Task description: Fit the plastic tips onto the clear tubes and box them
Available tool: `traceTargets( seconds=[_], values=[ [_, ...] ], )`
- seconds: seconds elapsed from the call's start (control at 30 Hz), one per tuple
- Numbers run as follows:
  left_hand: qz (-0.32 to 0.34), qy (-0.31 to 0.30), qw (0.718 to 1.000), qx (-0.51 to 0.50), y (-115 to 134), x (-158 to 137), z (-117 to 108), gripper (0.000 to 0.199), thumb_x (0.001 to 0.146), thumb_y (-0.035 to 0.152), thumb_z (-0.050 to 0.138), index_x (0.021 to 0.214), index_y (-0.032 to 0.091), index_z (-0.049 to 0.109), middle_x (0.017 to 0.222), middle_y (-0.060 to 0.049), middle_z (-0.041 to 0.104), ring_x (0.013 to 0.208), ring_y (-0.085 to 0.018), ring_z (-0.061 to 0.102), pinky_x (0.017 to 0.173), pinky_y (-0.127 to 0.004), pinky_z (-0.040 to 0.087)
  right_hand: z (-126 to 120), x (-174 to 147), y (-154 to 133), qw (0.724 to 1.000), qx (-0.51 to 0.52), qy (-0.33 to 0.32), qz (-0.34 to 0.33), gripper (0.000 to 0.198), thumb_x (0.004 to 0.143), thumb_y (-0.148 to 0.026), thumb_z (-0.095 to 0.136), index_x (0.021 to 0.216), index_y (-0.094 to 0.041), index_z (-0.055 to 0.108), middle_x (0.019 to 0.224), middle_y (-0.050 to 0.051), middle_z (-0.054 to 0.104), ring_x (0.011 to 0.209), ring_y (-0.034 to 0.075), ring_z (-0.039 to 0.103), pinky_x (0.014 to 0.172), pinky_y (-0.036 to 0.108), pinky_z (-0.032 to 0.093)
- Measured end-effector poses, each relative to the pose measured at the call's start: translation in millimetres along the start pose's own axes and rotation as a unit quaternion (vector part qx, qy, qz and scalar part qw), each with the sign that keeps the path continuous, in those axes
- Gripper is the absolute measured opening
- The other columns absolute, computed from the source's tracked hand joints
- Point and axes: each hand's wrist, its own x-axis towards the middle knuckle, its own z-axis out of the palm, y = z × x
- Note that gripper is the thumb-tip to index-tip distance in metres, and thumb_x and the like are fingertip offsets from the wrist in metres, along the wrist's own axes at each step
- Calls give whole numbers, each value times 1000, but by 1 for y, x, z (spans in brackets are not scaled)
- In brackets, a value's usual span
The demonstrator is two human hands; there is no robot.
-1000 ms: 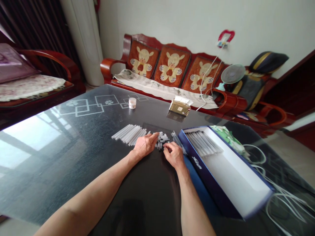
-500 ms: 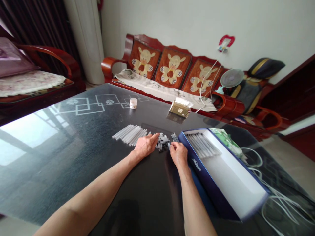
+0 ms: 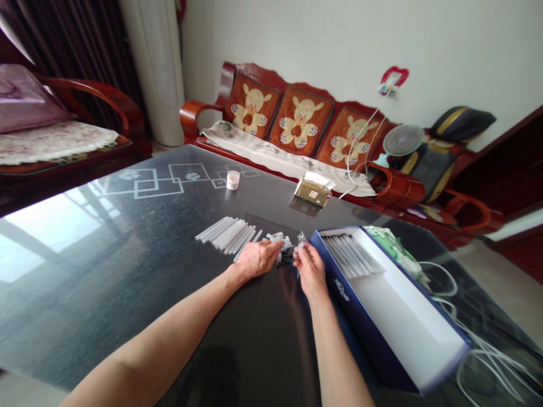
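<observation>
My left hand [image 3: 259, 258] is over the near-left side of a pile of small white and dark plastic pieces [image 3: 285, 257]. Its fingers are pressed together at the tips; whatever lies between them is hidden. Just right of the pile, my right hand [image 3: 310, 265] pinches a small translucent plastic piece [image 3: 300, 247] between thumb and fingers. Thin metallic-looking rods [image 3: 302, 237] show behind those fingertips, partly hidden. Left of the pile, a row of translucent white tubes [image 3: 227, 233] lies side by side on the dark, glossy table [image 3: 169, 294].
A long blue box [image 3: 424, 322] with a white inside stands close on the right, holding a row of pen-like sticks [image 3: 352, 255]. Beyond it lie a green packet [image 3: 394, 246] and white cables [image 3: 487, 356]. A small white jar [image 3: 233, 180] and a tissue pack [image 3: 313, 190] are farther back.
My left hand has shifted slightly right and down, with its fingers closer to the pile and my right hand. My right hand has turned, lifting a small translucent piece. The view has shifted slightly.
</observation>
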Motion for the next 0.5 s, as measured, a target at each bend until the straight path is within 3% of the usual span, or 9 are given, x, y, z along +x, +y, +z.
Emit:
traceTargets(
  seconds=[0.07,0.17,0.5],
  values=[
    [19,-15,1000,-10,2,0,-1,37,97,35,36,124,23,58,94,-6,70,78,-17,68,65,-23,50,3,-6,4,992,123,-6,32,48,65,-40,74,108,-25,60,79,-4,66,66,10,60,56,19,46],
    [39,-35,998,-19,4,-1,-2,36,97,34,37,123,22,58,96,-6,70,82,-17,68,67,-23,50,7,-9,5,980,192,-9,51,45,63,-36,78,104,-26,62,81,-4,67,67,8,61,58,18,47],
    [26,-45,999,-5,4,0,-1,36,98,36,35,120,22,59,93,-6,70,81,-17,68,65,-22,49,8,-8,12,987,154,-36,23,35,66,-36,78,95,-23,64,86,-2,70,71,9,63,60,19,48]
  ],
)
